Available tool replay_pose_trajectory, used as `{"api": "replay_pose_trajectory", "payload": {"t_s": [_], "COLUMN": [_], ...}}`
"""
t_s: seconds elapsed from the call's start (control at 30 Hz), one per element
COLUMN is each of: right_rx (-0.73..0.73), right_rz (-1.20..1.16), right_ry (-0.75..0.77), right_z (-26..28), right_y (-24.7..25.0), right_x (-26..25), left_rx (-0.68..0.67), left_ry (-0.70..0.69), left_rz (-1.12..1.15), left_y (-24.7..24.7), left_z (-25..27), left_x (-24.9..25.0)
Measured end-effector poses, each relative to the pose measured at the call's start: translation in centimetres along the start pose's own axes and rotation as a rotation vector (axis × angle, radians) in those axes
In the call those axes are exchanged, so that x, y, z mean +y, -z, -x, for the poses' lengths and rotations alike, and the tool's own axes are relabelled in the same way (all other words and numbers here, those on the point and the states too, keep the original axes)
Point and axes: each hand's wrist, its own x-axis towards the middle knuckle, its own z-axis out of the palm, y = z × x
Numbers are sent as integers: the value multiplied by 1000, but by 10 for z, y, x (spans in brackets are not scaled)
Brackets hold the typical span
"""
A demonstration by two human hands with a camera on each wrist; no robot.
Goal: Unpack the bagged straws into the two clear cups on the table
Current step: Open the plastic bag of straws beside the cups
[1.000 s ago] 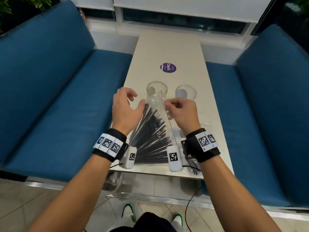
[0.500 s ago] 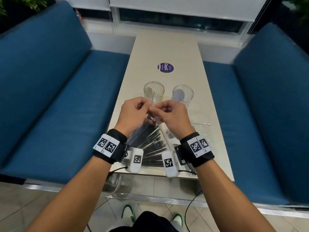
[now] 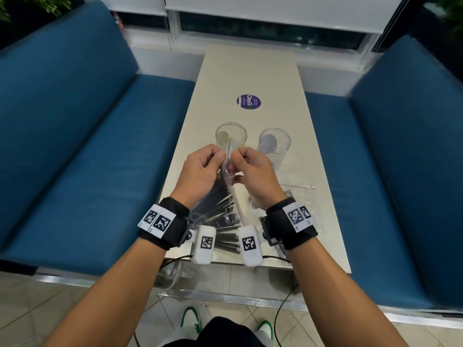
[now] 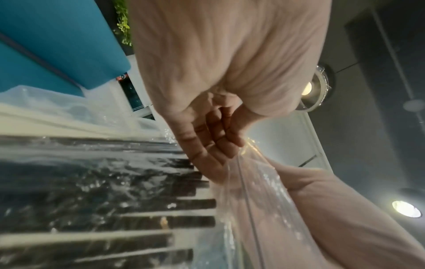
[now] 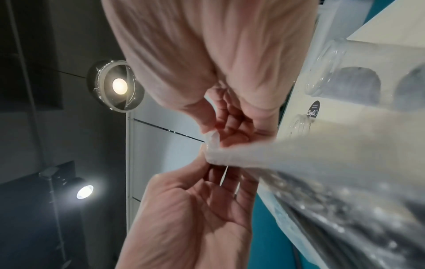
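Observation:
A clear plastic bag (image 3: 226,209) full of black straws (image 3: 220,221) stands tilted on the near end of the table, its top end raised. My left hand (image 3: 203,169) and right hand (image 3: 250,171) both pinch the bag's top edge (image 3: 228,156), thumbs and fingers close together. In the left wrist view my fingers (image 4: 214,143) curl on the bag (image 4: 248,191) above the straws (image 4: 138,200). The right wrist view shows both hands gripping the bag's bunched top (image 5: 214,147). Two empty clear cups, left (image 3: 231,136) and right (image 3: 274,142), stand just beyond my hands.
A second flat clear bag (image 3: 298,196) lies on the table (image 3: 250,71) under my right wrist. A round purple sticker (image 3: 248,102) sits mid-table. Blue benches flank the table, left (image 3: 87,146) and right (image 3: 388,159). Cables (image 3: 283,306) hang off the near table edge.
My hands came together from the bag's sides onto its top edge, and both now pinch it a little higher and closer to me.

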Motion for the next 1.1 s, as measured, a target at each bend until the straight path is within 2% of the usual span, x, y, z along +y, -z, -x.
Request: {"api": "replay_pose_trajectory", "payload": {"t_s": [0.33,0.4,0.57,0.63,0.77,0.83,0.93,1.0,1.1], "right_rx": [125,130,71,106,145,127,190,235,154], "right_rz": [-318,-237,202,188,119,138,94,90,263], "right_ry": [-130,-102,-69,-23,-8,-1,-25,-72,-167], "right_z": [-1,2,8,9,7,7,9,10,17], "right_y": [-11,-9,-6,-4,0,1,7,13,13], "right_x": [2,-1,-1,1,3,4,5,4,-5], "left_rx": [44,63,170,171,144,198,324,332,311], "left_ry": [281,285,256,257,174,173,237,246,231], "left_rz": [532,524,361,344,23,33,226,328,342], "left_y": [-8,-8,-10,-10,-14,-11,-1,3,-1], "left_z": [4,3,0,3,17,19,17,16,19], "left_x": [9,10,8,8,1,-3,-2,3,6]}}
